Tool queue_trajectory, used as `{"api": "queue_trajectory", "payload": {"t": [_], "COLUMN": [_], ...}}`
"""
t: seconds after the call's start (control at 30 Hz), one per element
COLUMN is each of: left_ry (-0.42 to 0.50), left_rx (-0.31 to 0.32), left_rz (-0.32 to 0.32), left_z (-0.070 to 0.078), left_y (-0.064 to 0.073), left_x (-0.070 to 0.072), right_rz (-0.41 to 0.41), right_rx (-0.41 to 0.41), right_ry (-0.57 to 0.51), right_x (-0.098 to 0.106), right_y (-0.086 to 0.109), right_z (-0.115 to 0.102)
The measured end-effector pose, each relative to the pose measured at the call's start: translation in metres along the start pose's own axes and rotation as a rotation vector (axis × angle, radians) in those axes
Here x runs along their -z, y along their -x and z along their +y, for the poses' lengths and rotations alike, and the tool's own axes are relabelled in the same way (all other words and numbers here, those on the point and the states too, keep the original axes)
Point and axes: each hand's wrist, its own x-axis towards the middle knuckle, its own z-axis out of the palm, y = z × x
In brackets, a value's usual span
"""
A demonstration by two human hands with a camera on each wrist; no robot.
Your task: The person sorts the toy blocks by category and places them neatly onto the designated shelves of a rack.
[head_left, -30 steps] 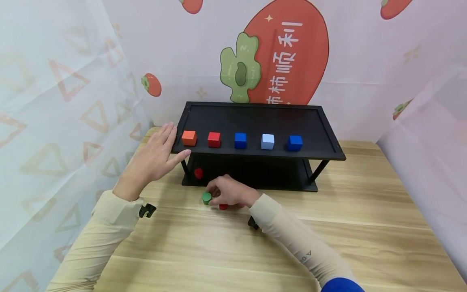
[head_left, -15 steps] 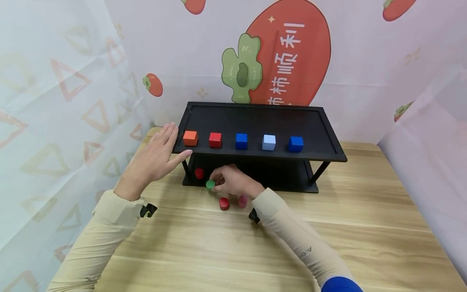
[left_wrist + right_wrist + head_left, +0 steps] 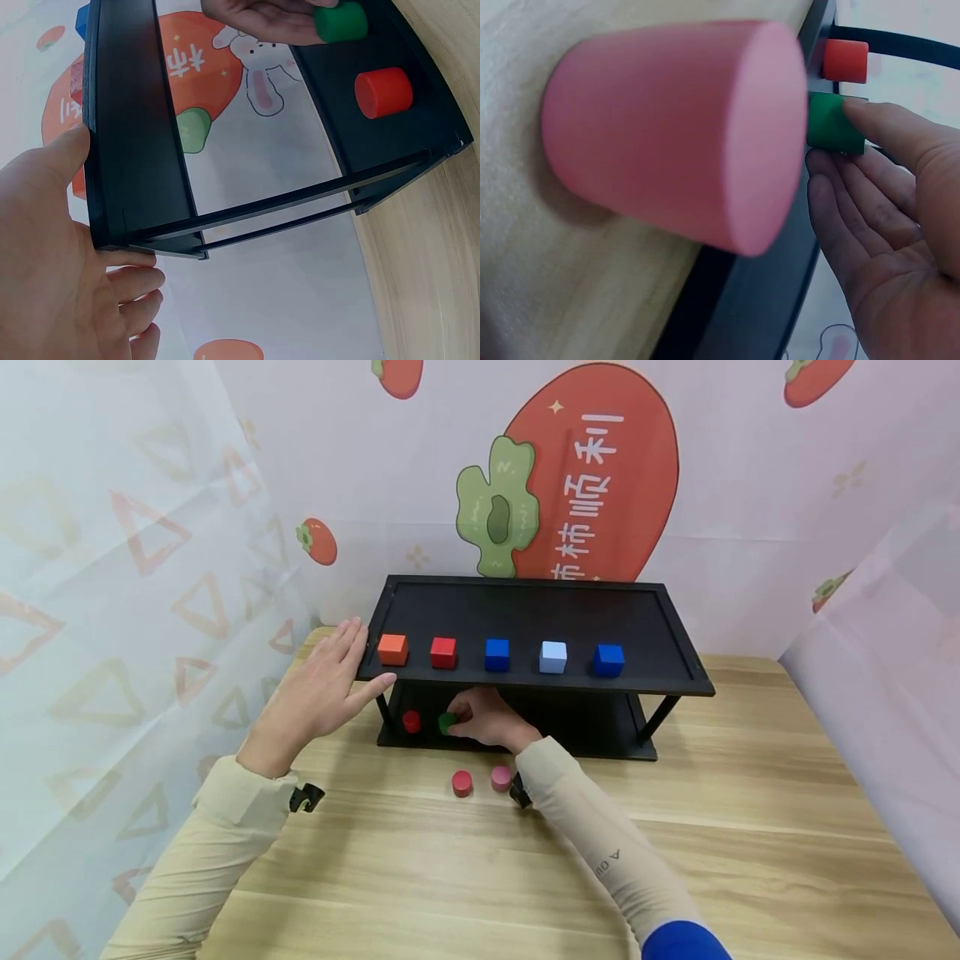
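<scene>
My right hand (image 3: 487, 718) pinches a green cylinder block (image 3: 835, 124) between thumb and fingers at the lower level of a black two-tier shelf (image 3: 525, 610). In the left wrist view the green block stands on the lower board beside a red cylinder block (image 3: 384, 92), with a gap between them. My left hand (image 3: 318, 685) rests against the shelf's left end, fingers straight and thumb stretched along the front edge of the upper board. On the table before the shelf stand another red cylinder block (image 3: 462, 783) and a pink cylinder block (image 3: 675, 135), large in the right wrist view.
Along the front of the upper board stand an orange cube (image 3: 393, 650), a red cube (image 3: 443, 652), a light blue cube (image 3: 552, 657) and two dark blue cubes, one at the right end (image 3: 608, 660). Thin posts (image 3: 660, 717) join the two boards. Printed cloth surrounds the wooden table (image 3: 750, 793).
My right hand has carried the green cylinder block from the table up and inward onto the shelf's lower level, uncovering the red and pink blocks. My left hand has stayed in place.
</scene>
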Motion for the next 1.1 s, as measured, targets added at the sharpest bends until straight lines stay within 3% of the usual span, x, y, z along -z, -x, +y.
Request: {"api": "queue_trajectory", "payload": {"t": [0.3,0.5,0.77,0.93,1.1], "left_ry": [-0.004,0.0,-0.004,-0.011,-0.005], "left_rx": [-0.001,0.001,-0.011,-0.007,-0.011], "left_rz": [0.005,0.004,0.023,0.005,0.008], "left_z": [0.0,0.0,0.0,-0.001,-0.002], "left_y": [0.0,-0.001,-0.002,-0.002,-0.003], "left_x": [-0.001,-0.001,0.0,0.0,-0.002], "right_rz": [0.002,-0.033,-0.187,-0.267,-0.297], "right_rx": [-0.01,-0.008,0.118,0.124,0.145], "right_ry": [0.018,0.081,0.131,0.116,0.105], "right_x": [0.002,0.014,0.026,0.016,0.002], "right_y": [-0.001,0.012,0.046,0.06,0.067], "right_z": [0.003,-0.003,-0.004,0.002,0.008]}}
